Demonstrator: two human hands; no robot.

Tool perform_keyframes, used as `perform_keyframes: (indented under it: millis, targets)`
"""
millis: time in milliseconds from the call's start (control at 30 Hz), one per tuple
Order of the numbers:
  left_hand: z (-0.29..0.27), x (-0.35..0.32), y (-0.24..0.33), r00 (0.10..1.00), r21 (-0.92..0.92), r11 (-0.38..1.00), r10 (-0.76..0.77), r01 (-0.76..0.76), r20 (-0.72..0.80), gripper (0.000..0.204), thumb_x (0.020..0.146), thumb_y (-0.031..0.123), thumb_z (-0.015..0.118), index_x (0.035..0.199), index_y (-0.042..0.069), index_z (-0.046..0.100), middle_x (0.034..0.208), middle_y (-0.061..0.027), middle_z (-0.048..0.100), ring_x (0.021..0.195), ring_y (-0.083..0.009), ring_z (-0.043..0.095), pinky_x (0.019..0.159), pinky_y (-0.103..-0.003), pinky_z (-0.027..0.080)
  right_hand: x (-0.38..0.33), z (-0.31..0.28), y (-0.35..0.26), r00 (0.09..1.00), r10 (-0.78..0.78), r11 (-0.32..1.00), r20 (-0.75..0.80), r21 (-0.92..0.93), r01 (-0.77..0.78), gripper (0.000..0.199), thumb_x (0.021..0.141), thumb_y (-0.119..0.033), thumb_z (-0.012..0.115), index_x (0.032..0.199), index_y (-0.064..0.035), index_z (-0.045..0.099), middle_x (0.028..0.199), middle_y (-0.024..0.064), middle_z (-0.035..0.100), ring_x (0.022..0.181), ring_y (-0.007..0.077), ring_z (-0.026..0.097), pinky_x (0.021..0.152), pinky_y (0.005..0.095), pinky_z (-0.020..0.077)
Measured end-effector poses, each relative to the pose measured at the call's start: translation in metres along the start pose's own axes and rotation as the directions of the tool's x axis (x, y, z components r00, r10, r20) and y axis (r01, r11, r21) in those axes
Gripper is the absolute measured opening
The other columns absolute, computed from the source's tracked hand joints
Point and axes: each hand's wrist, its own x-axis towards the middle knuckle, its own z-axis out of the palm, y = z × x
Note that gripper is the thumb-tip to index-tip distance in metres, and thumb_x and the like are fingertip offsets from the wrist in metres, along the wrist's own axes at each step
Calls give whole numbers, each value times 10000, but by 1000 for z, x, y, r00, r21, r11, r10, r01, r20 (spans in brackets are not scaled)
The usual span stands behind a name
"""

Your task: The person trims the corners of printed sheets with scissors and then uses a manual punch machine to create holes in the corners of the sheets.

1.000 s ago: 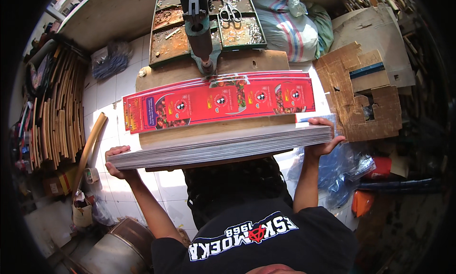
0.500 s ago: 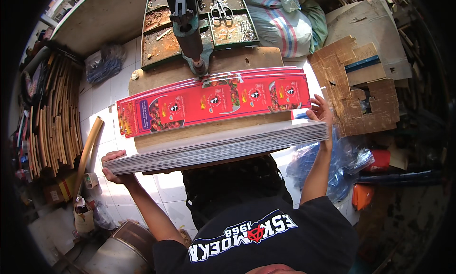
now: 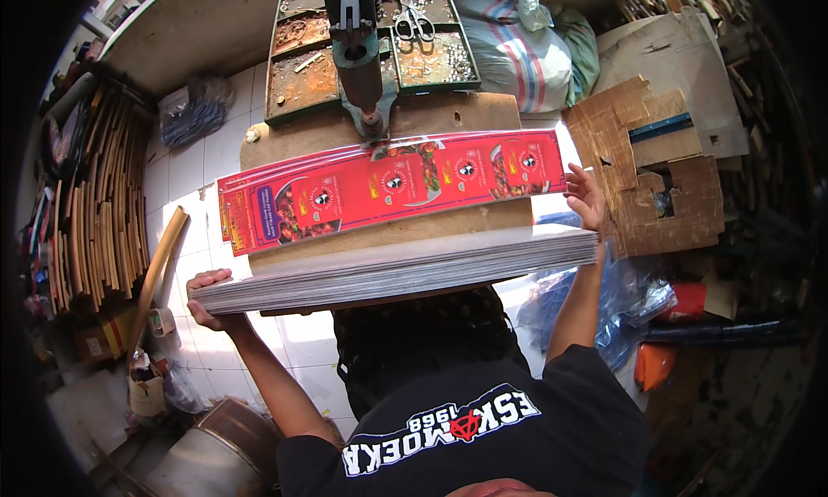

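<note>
A thick stack of long, thin grey-white sheets (image 3: 405, 275) lies along the front edge of a wooden board, its layered edges facing me. My left hand (image 3: 210, 299) grips the left end, fingers on top and thumb below. At the right end my right hand (image 3: 587, 199) rests against the stack's far corner, its fingers apart and slightly curled above it. Beyond the stack lie several overlapping red printed strips (image 3: 354, 193) with food pictures. The head of a dark green metal press (image 3: 360, 79) stands over their far edge.
Behind the press sits a divided metal tray (image 3: 302, 85) of small metal bits, with scissors (image 3: 415, 21) on it. Cut brown cardboard (image 3: 664, 212) lies at right, near blue plastic wrap (image 3: 621, 303). A striped sack (image 3: 509, 53) stands at the back; wood strips (image 3: 99, 212) pile up left.
My right hand's fingers have lifted and spread a little off the stack's right end. My left hand keeps its hold. The whole view has shifted slightly.
</note>
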Motion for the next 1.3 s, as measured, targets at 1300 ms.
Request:
perform_keyframes:
  millis: [1300]
  targets:
    - [0, -2, -3, 1000, -4, 1000, -13, 13, -2, 525, 935, 503, 343, 880, 7, 504, 762, -162, 574, 714, -276, 604, 730, -404, 495, 103, 33, -2, 992, 102, 991, -67, 96, -96, 297, 866, -78, 643, 1135, 47, 642, 891, 52, 685, 770, 62, 607, 681, 204, 479]
